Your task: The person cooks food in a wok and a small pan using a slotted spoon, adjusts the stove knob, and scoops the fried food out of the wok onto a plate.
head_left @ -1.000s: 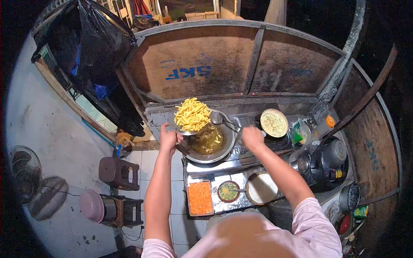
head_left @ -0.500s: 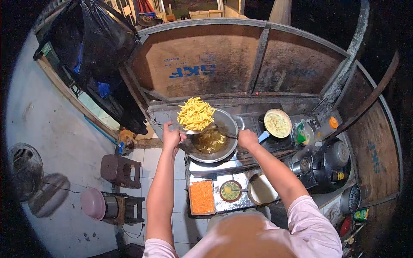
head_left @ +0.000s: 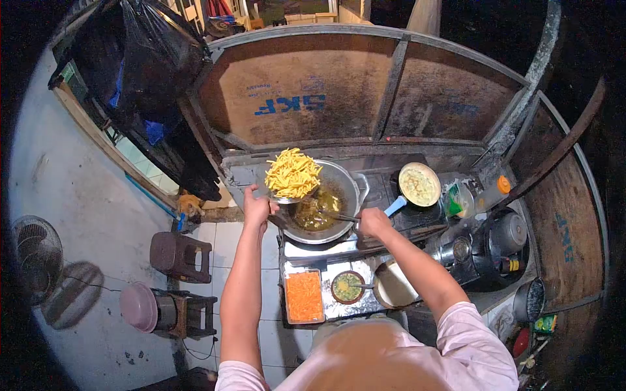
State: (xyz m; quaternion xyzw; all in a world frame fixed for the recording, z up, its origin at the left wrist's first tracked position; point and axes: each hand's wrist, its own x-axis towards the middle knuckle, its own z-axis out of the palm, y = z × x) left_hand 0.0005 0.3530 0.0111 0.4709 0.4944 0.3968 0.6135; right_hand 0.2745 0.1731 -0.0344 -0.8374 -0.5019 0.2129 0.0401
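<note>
My left hand (head_left: 259, 206) grips the rim or handle of a metal strainer heaped with yellow fried sticks (head_left: 293, 173), held over the left side of a large wok (head_left: 349, 189). Dark oil (head_left: 314, 212) with a few yellow pieces lies in the wok. My right hand (head_left: 374, 223) is closed around the handle of a dark utensil (head_left: 340, 216), whose far end dips into the oil. Right of the wok, a small pan (head_left: 419, 184) with a blue handle holds a pale mixture. Nearer me are a tray of orange shreds (head_left: 304, 297) and a bowl of green-yellow mixture (head_left: 348, 287) with a spoon.
A wooden barrier (head_left: 293, 91) stands behind the stove. Pots (head_left: 510, 234), an orange-capped bottle (head_left: 493, 190) and a round pale container (head_left: 395, 285) are at the right. Stools (head_left: 180, 257), a pink basin (head_left: 139, 307) and a fan (head_left: 37, 251) stand at the left.
The utensil in my right hand has shifted lower and its tip has moved within the oil. The heaped strainer is slightly farther left, along with a small shift of the view.
</note>
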